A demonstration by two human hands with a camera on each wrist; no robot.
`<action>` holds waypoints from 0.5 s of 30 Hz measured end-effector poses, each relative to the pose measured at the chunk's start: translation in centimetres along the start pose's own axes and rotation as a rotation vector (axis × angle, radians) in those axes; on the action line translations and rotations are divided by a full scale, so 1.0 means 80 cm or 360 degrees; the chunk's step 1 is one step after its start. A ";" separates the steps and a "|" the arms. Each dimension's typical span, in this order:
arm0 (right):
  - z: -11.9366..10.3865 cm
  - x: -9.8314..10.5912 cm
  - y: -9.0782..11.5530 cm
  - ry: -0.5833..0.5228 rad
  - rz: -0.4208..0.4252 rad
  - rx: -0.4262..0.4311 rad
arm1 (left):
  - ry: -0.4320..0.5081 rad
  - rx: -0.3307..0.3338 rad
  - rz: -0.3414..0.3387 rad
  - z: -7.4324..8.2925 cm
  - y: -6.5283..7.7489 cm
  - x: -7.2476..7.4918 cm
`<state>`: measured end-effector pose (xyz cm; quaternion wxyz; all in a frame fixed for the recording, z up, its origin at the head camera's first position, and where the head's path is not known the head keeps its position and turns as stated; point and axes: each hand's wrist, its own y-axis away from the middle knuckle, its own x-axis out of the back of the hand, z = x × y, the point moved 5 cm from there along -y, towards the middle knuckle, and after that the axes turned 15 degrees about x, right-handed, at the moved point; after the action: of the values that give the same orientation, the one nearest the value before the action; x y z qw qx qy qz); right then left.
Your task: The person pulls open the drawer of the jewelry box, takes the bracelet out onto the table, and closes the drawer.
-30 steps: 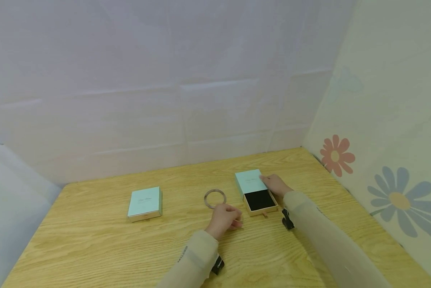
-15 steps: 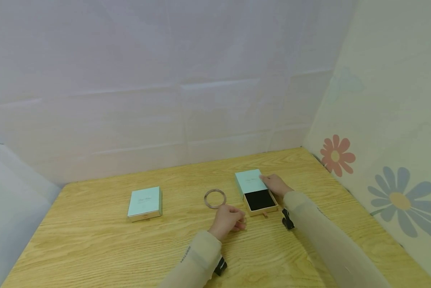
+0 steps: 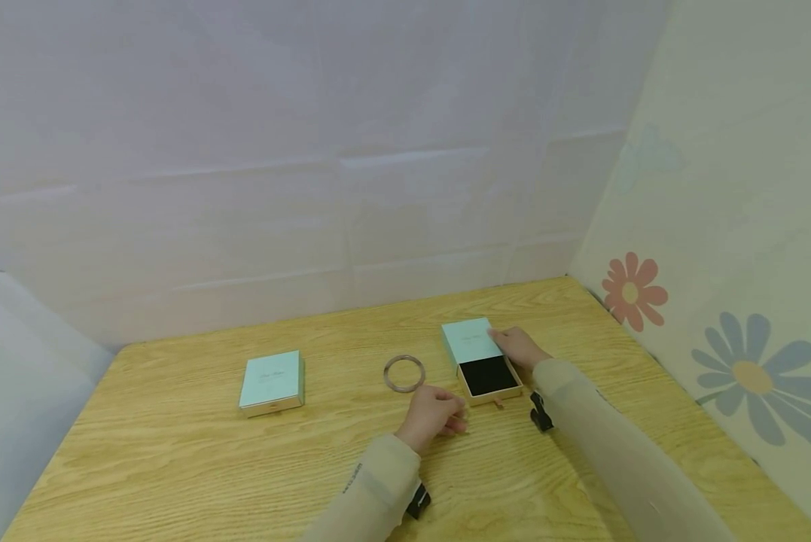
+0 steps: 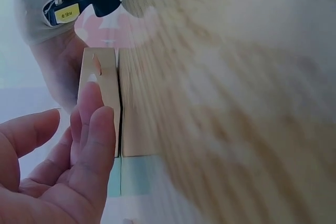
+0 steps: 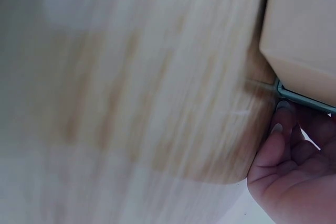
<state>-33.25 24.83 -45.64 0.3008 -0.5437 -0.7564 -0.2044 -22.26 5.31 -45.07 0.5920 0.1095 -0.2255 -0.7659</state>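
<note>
A mint-green jewelry box [image 3: 471, 339] stands at the table's right, its drawer [image 3: 488, 376] pulled out toward me and lined in black. My right hand [image 3: 519, 348] grips the right side of the box's sleeve, with curled fingers [image 5: 281, 135] against its edge in the right wrist view. Just left of the drawer front hovers my left hand [image 3: 432, 415]. Its thumb stands apart from loosely bent fingers [image 4: 94, 145], holding nothing in the left wrist view. A small ribbon pull [image 4: 97, 64] shows beyond the fingertips. Behind the left hand a brownish bangle [image 3: 404, 374] lies flat.
A second mint-green box [image 3: 272, 382], closed, sits on the left part of the wooden table [image 3: 175, 452]. A pale cloth wall [image 3: 351, 188] rises behind the table. A flower-printed wall [image 3: 724, 226] runs along the right edge.
My left hand has shifted slightly right, closer to the drawer front. The right hand, both boxes and the bangle have stayed in place.
</note>
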 end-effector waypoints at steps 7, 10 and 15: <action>-0.001 0.001 0.000 0.0014 -0.0005 -0.0014 | 0.0010 0.0015 -0.0011 0.002 0.002 -0.007; -0.001 0.001 0.000 0.0022 -0.0004 -0.0018 | 0.0004 0.0016 -0.0015 0.003 0.003 -0.011; 0.000 0.001 0.000 0.0034 -0.0004 -0.0014 | -0.0005 0.0010 -0.0027 0.004 0.003 -0.014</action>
<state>-33.27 24.83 -45.59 0.3061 -0.5419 -0.7529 -0.2140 -21.85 6.43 -44.78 0.5848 0.1119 -0.2279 -0.7704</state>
